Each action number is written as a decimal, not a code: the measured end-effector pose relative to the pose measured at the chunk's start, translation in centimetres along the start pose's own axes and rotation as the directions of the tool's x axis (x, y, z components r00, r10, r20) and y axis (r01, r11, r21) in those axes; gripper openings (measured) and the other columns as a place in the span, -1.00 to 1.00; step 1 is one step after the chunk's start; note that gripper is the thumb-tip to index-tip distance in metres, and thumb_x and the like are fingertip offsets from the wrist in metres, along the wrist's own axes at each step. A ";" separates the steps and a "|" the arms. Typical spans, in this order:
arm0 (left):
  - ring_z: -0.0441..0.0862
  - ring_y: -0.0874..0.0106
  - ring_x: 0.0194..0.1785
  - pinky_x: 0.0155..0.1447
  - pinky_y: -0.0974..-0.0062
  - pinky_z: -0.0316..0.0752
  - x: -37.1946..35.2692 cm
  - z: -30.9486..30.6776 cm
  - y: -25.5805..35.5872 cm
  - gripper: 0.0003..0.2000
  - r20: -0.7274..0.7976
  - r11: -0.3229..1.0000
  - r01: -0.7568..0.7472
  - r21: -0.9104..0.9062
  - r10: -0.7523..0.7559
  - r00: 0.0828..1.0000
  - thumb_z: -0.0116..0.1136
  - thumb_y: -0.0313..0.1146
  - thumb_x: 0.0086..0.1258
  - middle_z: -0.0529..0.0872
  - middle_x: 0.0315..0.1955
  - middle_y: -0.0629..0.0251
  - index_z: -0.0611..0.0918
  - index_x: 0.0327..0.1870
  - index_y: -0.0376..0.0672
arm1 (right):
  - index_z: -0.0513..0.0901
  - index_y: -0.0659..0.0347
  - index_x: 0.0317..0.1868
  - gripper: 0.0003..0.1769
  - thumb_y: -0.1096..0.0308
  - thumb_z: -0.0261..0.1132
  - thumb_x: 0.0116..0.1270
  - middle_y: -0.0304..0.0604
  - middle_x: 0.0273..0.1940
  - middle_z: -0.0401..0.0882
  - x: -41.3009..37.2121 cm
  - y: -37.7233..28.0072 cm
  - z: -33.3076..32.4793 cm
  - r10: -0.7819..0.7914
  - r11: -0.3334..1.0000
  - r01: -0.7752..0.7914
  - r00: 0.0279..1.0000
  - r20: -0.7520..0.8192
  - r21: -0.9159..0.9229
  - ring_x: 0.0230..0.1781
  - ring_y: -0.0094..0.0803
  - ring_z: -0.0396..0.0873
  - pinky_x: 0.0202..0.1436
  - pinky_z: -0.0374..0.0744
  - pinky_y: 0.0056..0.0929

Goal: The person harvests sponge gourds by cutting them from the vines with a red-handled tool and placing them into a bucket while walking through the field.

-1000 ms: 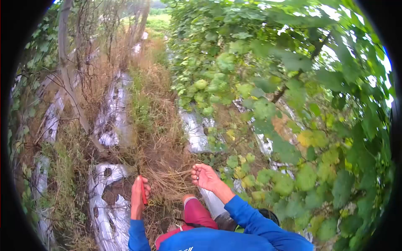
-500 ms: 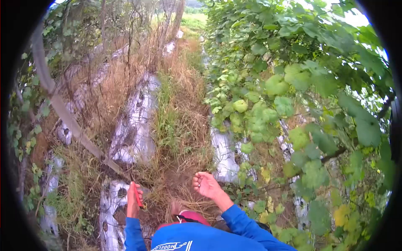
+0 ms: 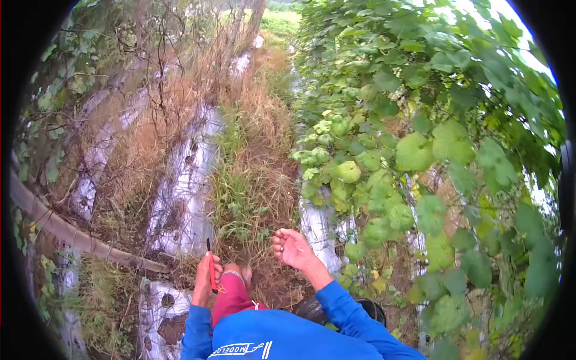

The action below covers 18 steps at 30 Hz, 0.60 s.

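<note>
My left hand [image 3: 206, 277] is wrapped round a red-handled tool [image 3: 212, 273] with a short dark blade pointing up and a yellow loop at its lower end. To the right, my right hand [image 3: 294, 249] is raised with its palm up and fingers curled, a ring on one finger. Whether those fingers hold anything is too small to make out. Below the hands are my blue shirt and a leg in red trousers [image 3: 231, 294].
Leafy green vines [image 3: 384, 150] hang along the right. A wooden pole [image 3: 78, 237] slants in at the left. Strips of silvery plastic sheet [image 3: 186, 180] with holes lie between grass and soil. A dark round container [image 3: 369, 312] is beside my right forearm.
Both hands have moved slightly up, and the left also right. The tool's dark blade now shows. The pole sits lower in view, and a red-trousered leg has come forward.
</note>
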<state>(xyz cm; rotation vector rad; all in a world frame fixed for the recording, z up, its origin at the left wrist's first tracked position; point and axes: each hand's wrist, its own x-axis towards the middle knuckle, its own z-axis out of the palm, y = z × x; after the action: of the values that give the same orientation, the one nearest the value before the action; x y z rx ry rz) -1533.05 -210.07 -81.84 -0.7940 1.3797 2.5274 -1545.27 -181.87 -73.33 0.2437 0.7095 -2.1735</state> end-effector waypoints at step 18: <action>0.34 0.63 -0.70 -0.67 0.64 0.21 36.6 15.7 14.2 -0.60 0.054 0.999 0.052 -0.011 -0.052 0.997 -0.09 0.13 0.51 0.52 -0.65 0.44 0.48 -0.18 -0.07 | 0.59 0.14 -0.28 -0.79 0.19 0.17 0.39 -0.27 -0.43 0.52 18.0 -29.7 -7.5 -0.104 0.991 0.119 0.971 -0.216 0.060 -0.41 -0.38 0.48 -0.34 0.49 -0.36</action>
<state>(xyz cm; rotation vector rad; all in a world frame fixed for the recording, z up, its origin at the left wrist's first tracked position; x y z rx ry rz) -1575.29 -209.38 -83.49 -0.7487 1.3110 2.5009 -1579.96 -174.28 -74.57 0.4905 0.7792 -2.3055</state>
